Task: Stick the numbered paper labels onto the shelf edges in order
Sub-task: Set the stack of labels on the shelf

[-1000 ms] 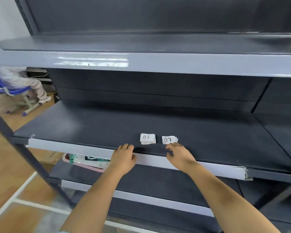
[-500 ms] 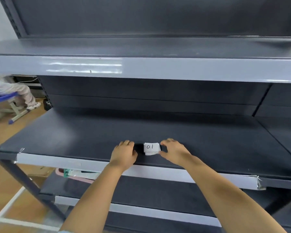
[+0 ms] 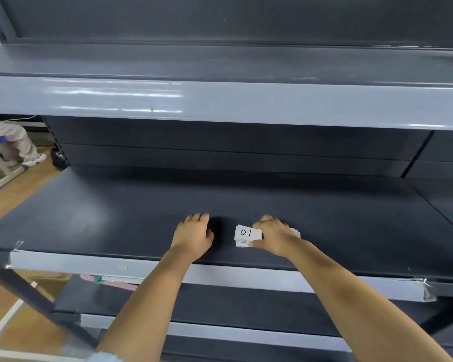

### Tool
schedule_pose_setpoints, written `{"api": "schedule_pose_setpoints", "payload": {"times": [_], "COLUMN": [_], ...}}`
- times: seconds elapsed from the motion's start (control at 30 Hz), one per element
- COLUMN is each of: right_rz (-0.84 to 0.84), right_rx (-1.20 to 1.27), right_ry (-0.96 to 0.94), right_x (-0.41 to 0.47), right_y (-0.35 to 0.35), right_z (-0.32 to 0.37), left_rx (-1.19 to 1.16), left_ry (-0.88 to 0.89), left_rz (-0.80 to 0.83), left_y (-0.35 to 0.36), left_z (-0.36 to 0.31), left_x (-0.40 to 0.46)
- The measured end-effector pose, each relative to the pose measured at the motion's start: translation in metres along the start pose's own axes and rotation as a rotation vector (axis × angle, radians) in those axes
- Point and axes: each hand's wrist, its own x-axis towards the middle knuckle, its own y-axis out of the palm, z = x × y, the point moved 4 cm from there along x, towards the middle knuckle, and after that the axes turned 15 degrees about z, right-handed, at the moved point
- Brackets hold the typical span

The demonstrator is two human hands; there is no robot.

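A small stack of labels [image 3: 247, 235] is lying on the dark middle shelf [image 3: 115, 215], near its front, and the top slip is showing "01" in handwritten black ink. No other writing can be read anywhere.

The right hand [image 3: 275, 237] is covering the stack's right side, thumb against its near edge, fingers curled over it; more white paper is peeking out to the right of the hand, and its numbers are hidden. Whether the hand is pinching the stack or only pressing on it cannot be told. The left hand [image 3: 194, 235] is resting palm down on the shelf just left of the stack, fingers bent, holding nothing and not touching the paper.

The shelf's pale front edge [image 3: 71, 262] is showing no stuck labels that can be made out, with crumpled tape at its two ends. On the shelf below, a pink and green item [image 3: 115, 280] is mostly hidden. At far left a seated person's legs [image 3: 13, 142] are cut off by the frame.

Compared with half a second ago, the hands are sitting farther apart: the right hand is now over the stack instead of beside it, and the left is clear of it.
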Motion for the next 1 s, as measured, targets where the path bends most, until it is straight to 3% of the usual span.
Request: {"api": "schedule_pose_setpoints", "payload": {"times": [0.43,0.77,1.0], "right_rz": [-0.156,-0.314,-0.417], "right_rx": [0.086,0.005,-0.073], "right_ry": [-0.017,-0.010,-0.034], "right_x": [-0.016,-0.059,-0.110], "right_y": [-0.005,-0.006,-0.005], "right_z": [0.020,0.049,0.093], "left_rx": [0.000,0.034,0.030], "left_ry": [0.047,0.151,0.195], "left_rz": [-0.005,-0.022,-0.102], "left_y": [0.000,-0.009,-0.030], "left_z": [0.009,0.010,0.014], "left_x": [-0.011,-0.028,-0.084]}}
